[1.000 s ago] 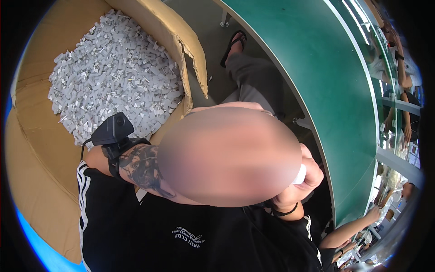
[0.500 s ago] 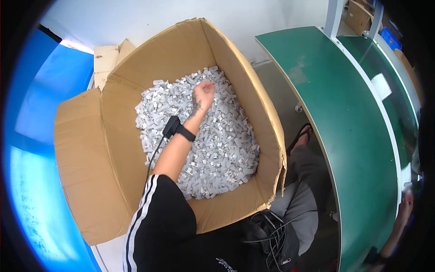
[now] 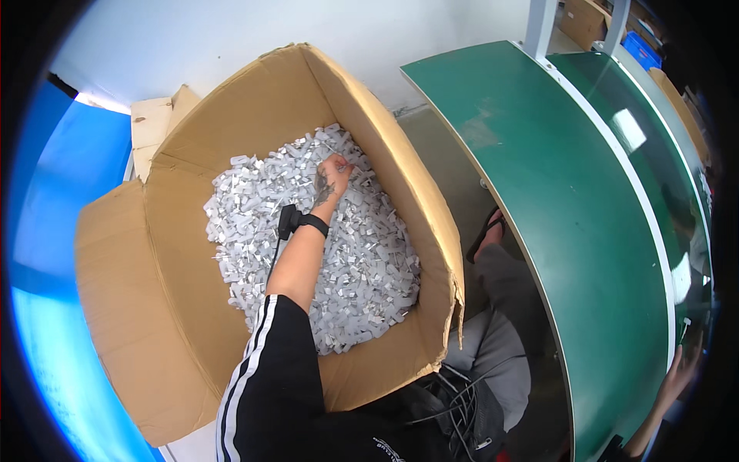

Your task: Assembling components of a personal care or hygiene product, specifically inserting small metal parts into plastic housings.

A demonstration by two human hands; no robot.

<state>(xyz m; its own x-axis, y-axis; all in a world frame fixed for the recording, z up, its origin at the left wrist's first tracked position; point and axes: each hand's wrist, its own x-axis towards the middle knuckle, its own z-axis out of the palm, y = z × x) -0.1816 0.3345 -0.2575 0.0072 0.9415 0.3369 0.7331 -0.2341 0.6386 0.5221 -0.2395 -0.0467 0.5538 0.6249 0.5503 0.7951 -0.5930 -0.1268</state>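
Note:
My left hand (image 3: 334,174) is in a large cardboard box (image 3: 165,223), low over a heap of small grey plastic pieces with metal prongs (image 3: 354,285). Its fingers are curled in among the pieces; what they grip, if anything, cannot be made out. A black strap with a small box-shaped device (image 3: 289,222) circles that wrist. At the far right, over the green bench, my right hand (image 3: 677,373) pinches a small pale piece with a metal prong (image 3: 684,329) upright at its fingertips. This hand lies near the dark rim of the picture and is partly dim.
A green bench (image 3: 531,177) with a white edge strip runs along the right. A blue crate (image 3: 642,51) stands at the back right. Blue sheeting (image 3: 61,200) hangs at the left, and a bundle of black cables (image 3: 454,400) lies at my lap.
My left hand has lowered slightly into the heap, its fingers turned more downward. My right hand now shows the small piece more clearly. The whole view has shifted a little.

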